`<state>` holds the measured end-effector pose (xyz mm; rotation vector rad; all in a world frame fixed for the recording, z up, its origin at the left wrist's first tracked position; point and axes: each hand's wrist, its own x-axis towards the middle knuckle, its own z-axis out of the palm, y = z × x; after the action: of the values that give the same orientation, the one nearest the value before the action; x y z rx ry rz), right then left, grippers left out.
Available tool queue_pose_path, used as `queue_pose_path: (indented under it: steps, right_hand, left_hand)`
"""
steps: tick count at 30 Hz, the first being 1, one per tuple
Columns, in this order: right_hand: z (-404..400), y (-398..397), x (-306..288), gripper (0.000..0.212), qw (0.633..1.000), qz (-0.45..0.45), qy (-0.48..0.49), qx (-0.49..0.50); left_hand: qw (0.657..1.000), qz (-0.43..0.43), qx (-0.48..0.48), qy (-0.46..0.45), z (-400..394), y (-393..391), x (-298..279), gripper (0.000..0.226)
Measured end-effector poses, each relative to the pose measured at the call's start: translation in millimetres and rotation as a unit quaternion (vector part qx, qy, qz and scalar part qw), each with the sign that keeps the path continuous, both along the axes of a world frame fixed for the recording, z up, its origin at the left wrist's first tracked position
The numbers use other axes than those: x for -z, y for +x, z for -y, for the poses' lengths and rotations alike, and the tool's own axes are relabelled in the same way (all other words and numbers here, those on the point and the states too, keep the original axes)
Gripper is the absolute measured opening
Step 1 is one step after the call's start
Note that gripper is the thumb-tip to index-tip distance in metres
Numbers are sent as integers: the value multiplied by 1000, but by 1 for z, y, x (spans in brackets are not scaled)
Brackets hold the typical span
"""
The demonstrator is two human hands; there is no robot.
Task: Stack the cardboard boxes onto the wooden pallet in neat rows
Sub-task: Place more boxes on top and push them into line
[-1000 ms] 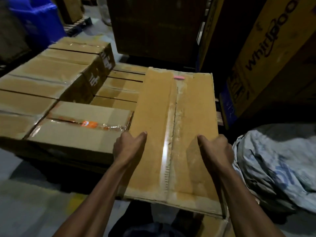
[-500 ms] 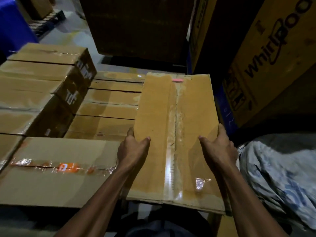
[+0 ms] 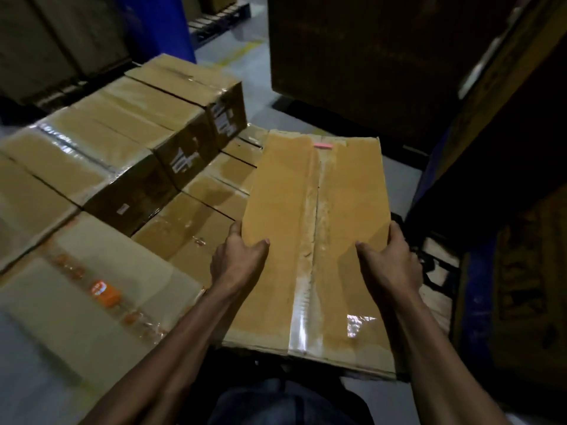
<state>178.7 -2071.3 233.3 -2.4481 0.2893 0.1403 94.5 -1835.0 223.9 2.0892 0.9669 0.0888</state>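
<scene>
A long brown cardboard box (image 3: 316,228) with clear tape down its middle and a small pink tag at its far end lies in front of me. My left hand (image 3: 237,262) grips its left edge, thumb on top. My right hand (image 3: 389,265) grips its right edge the same way. The box sits at the right end of a stack of taped boxes (image 3: 101,154). A lower row of boxes (image 3: 196,222) lies just left of it, and a raised row stands further left. The pallet's slats (image 3: 437,271) show to the right of the held box.
A box with orange printed tape (image 3: 92,296) lies at the near left. Tall dark cartons (image 3: 362,56) and a large printed carton (image 3: 521,271) stand behind and to the right. A blue bin (image 3: 162,26) and another pallet (image 3: 214,19) are at the far back. Grey floor (image 3: 402,179) shows between.
The view has shifted right and tilted, so the stack now runs diagonally to the left. My hands have stayed on the box's two side edges, and the box looks pushed slightly further in.
</scene>
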Motion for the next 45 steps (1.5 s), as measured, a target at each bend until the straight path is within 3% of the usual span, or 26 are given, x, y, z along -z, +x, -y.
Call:
queue_pose_path:
  steps: [11, 27, 33, 38, 45]
  right_hand:
    - [-82, 112, 4, 73, 986, 5, 9, -165]
    - [-229, 186, 45, 92, 948, -62, -36, -310]
    - [-290, 208, 60, 67, 917, -84, -63, -386]
    - [-331, 227, 83, 66, 871, -113, -71, -473]
    - [-365, 238, 115, 60, 833, -132, -71, -533]
  left_hand:
    - [986, -4, -166, 19, -41, 41, 4, 69]
    - [942, -64, -328, -22, -120, 52, 53, 71]
    - [909, -55, -410, -49, -132, 55, 73, 69]
    - [862, -67, -493, -100, -136, 66, 91, 71]
    - [840, -53, -519, -149, -150, 67, 120, 82]
